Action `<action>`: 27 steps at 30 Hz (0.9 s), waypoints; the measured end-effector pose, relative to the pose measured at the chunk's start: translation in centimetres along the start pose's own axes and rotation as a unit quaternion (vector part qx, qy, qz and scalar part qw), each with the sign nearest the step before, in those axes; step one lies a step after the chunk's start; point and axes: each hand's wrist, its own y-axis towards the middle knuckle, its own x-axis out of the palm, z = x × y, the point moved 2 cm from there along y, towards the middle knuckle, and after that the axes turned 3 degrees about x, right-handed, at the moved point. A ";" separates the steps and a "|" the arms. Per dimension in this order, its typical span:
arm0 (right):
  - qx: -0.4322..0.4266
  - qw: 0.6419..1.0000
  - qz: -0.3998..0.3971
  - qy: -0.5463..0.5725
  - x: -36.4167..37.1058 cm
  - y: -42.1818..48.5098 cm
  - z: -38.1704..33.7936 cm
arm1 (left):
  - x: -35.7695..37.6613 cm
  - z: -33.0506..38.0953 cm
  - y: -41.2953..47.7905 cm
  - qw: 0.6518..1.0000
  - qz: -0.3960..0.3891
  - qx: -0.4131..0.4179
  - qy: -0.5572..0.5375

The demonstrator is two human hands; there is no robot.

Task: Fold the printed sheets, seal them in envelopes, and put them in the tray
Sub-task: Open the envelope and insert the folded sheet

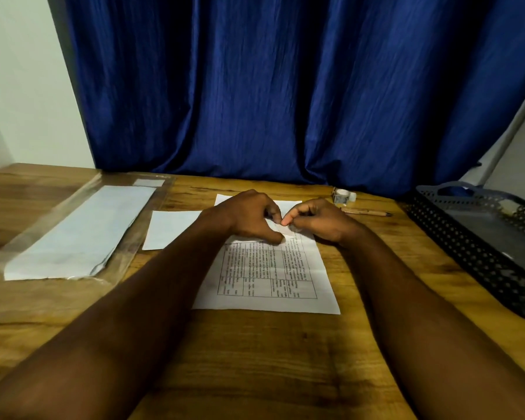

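Note:
A printed sheet (pixel 267 274) with a table of text lies on the wooden table in front of me. Its far part is blank white and runs under my hands. My left hand (pixel 246 216) and my right hand (pixel 319 221) meet over the sheet's upper middle, fingers curled and index tips touching. Both pinch a raised bit of the paper between them, and my left thumb presses down on the sheet. The black perforated tray (pixel 467 237) stands at the right edge. A white envelope (pixel 170 228) lies flat just left of the sheet.
A clear plastic sleeve holding long white envelopes (pixel 79 231) lies at the left. A tape roll (pixel 343 195) and a wooden pen (pixel 365 211) sit behind my right hand. A blue curtain hangs at the table's back edge.

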 end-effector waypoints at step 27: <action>-0.113 0.967 0.194 0.118 0.5 0.8 -0.5 | -2.9 1.6 -0.3 0.956 0.212 -0.052 0.193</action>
